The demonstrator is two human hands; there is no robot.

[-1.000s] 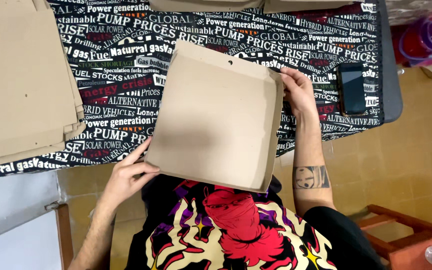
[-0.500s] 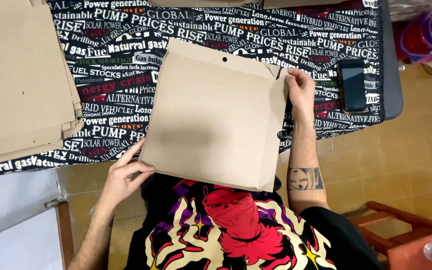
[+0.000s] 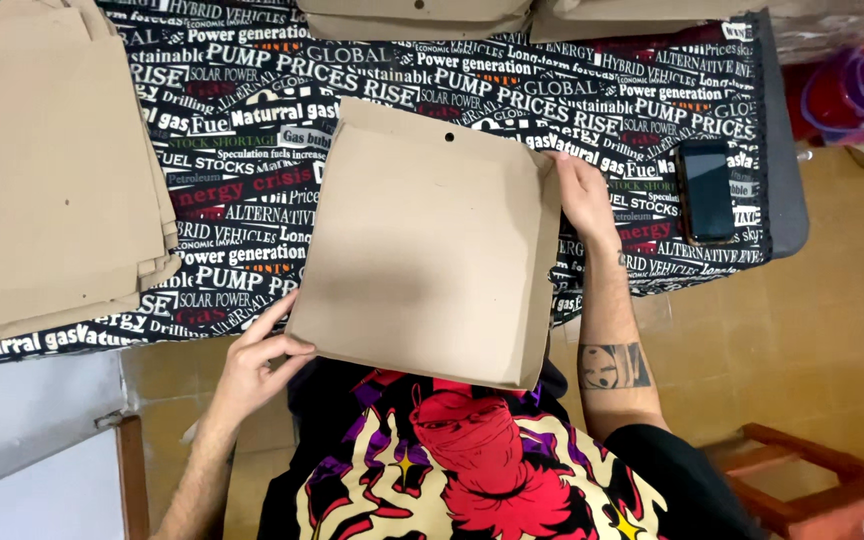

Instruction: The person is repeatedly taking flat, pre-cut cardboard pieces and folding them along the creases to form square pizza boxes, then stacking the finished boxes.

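Note:
A brown cardboard box panel [image 3: 427, 245], flat and square with a small round hole near its far edge, lies over the near edge of the table. My left hand [image 3: 257, 362] grips its near left corner, thumb on top. My right hand [image 3: 584, 195] holds the upright side flap at its far right edge. The panel's near edge hangs off the table above my lap.
The table wears a black cloth printed with words [image 3: 252, 150]. A stack of flat cardboard blanks [image 3: 47, 160] lies at left, with folded boxes [image 3: 412, 15] at the far edge. A black phone [image 3: 704, 190] rests at right. A wooden stool [image 3: 812, 480] stands lower right.
The panel has tipped flatter onto the table. Its right side flap now stands folded up under my right hand. My left hand stays at the near left corner.

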